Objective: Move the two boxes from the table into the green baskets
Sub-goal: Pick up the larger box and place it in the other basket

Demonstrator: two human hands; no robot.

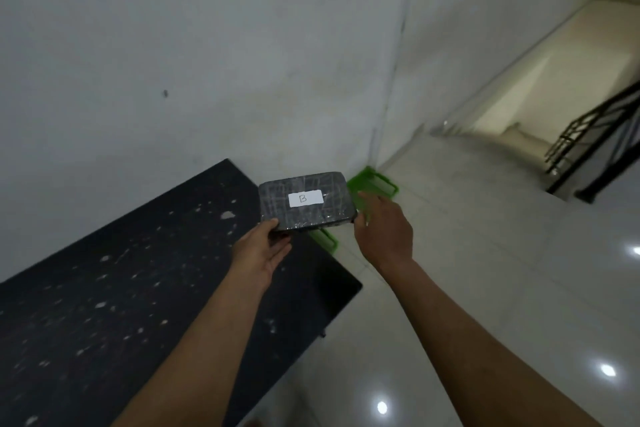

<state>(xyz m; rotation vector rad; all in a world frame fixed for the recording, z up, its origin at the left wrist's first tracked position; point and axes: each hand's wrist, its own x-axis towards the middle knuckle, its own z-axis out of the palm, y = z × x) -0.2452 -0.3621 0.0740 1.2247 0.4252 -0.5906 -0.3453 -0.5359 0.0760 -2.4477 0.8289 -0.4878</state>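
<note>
A dark box (306,201) wrapped in clear tape, with a white label marked "B", is held in the air past the table's far corner. My left hand (265,251) grips its near left corner. My right hand (382,229) is at its right edge, fingers spread along the side. Below and behind the box, a green basket (375,184) stands on the floor in the wall corner, mostly hidden by the box. A second patch of green basket rim (325,239) shows under the box. Only this one box is in view.
A black speckled table (138,288) runs along the grey wall at the left. Glossy white floor tiles (485,270) spread to the right. A stairwell with a black railing (595,146) opens at the far right.
</note>
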